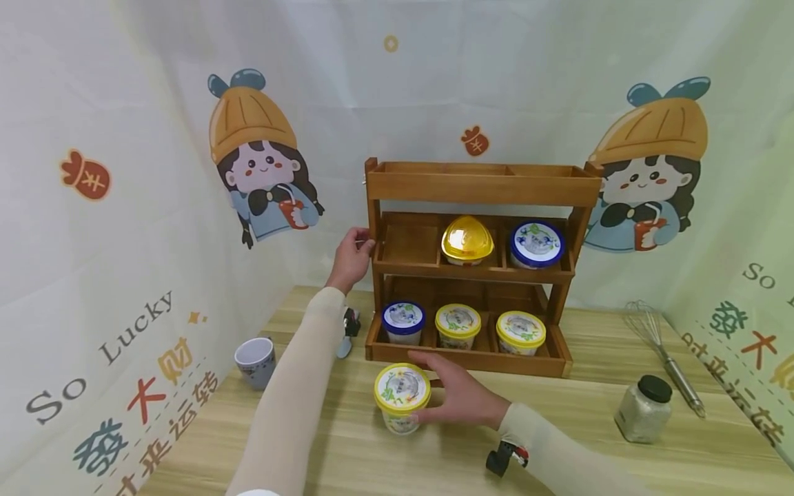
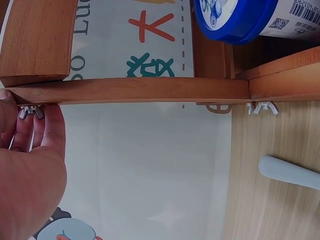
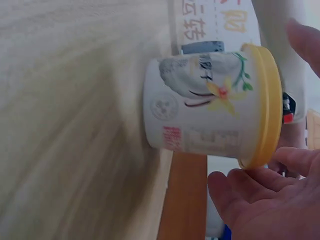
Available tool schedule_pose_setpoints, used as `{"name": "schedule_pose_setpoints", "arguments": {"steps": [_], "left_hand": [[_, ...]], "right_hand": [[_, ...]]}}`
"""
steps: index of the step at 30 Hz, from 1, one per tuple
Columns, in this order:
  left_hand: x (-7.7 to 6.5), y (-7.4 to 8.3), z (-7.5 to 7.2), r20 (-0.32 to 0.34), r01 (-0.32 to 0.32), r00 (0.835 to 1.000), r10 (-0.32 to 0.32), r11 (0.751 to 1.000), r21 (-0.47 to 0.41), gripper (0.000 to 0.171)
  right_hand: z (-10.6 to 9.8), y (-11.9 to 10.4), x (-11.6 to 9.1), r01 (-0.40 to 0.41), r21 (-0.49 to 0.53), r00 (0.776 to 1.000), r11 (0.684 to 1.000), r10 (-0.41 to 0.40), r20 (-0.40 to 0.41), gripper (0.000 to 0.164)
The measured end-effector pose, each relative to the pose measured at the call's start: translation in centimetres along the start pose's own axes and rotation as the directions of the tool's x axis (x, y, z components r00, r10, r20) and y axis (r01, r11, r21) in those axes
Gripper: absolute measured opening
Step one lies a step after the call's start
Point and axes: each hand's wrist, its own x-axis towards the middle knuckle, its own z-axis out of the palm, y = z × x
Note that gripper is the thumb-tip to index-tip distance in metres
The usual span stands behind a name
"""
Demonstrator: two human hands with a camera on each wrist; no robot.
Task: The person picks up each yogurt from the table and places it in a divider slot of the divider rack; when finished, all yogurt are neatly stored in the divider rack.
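A tub with a yellow lid point(image 1: 402, 387) stands upright on the table in front of the wooden rack point(image 1: 471, 360). My right hand point(image 1: 465, 396) is spread at its right side, fingers on one side and thumb on the other. In the right wrist view the fingertips point(image 3: 222, 187) are right at the lid's edge, while the thumb stands apart from it. My left hand point(image 1: 351, 258) grips the rack's left post point(image 2: 150, 91), its fingers beside a metal wing nut point(image 2: 31, 111).
Tubs with blue lids point(image 1: 537, 244) and yellow lids point(image 1: 520, 328) fill rack compartments, plus a gold-domed container point(image 1: 467, 240). A cup point(image 1: 256, 363) and grey-handled utensil point(image 2: 287, 171) lie left; a whisk point(image 1: 679, 377) and black-capped jar point(image 1: 644, 410) are at right.
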Motion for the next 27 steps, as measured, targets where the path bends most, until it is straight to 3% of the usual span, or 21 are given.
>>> {"name": "schedule_pose_setpoints", "arguments": {"steps": [6,15,27], "left_hand": [[0.1,0.0,0.0,0.009,0.005,1.0,-0.005,1.0,0.007,0.035],[0.0,-0.1,-0.1,0.01,0.011,1.0,-0.011,1.0,0.02,0.035],[0.1,-0.2,0.0,0.009,0.022,1.0,-0.022,1.0,0.008,0.035]], "right_hand": [[0.7,0.0,0.0,-0.042,-0.032,0.998,0.999,0.043,0.043,0.106],[0.9,0.5,0.3,-0.047,-0.069,0.999,0.997,0.047,0.001,0.098],[-2.2,-1.2,1.9,-0.008,-0.108,0.998,0.994,0.002,-0.056,0.098]]}}
